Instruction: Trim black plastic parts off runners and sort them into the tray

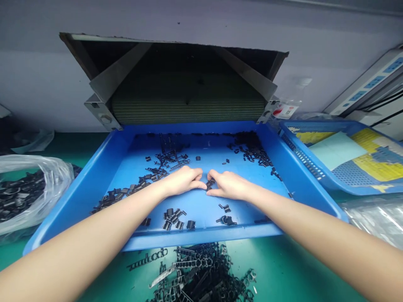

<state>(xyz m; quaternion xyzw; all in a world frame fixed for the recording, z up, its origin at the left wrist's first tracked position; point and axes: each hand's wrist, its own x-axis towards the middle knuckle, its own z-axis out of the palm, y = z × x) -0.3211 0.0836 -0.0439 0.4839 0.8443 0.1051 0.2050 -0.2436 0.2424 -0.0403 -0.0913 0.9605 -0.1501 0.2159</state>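
Observation:
My left hand (185,179) and my right hand (229,185) meet over the middle of a blue plastic tray (147,242). Between the right thumb and fingers is a small cluster of black plastic parts (210,183), closed in a pinch. The left fingers are curled with the thumb against them, their tips close to that cluster; whatever they grip is hidden. Loose black plastic pieces (172,218) lie in front of the left hand, and a few more (226,220) lie below the right hand.
Black pieces pile up at the tray's left (122,193) and back right (252,144). A dark conveyor belt (189,111) ends above its back edge. Black sprue frames (204,277) heap in front. A bag of parts (59,176) stands left, a blue basket (343,184) right.

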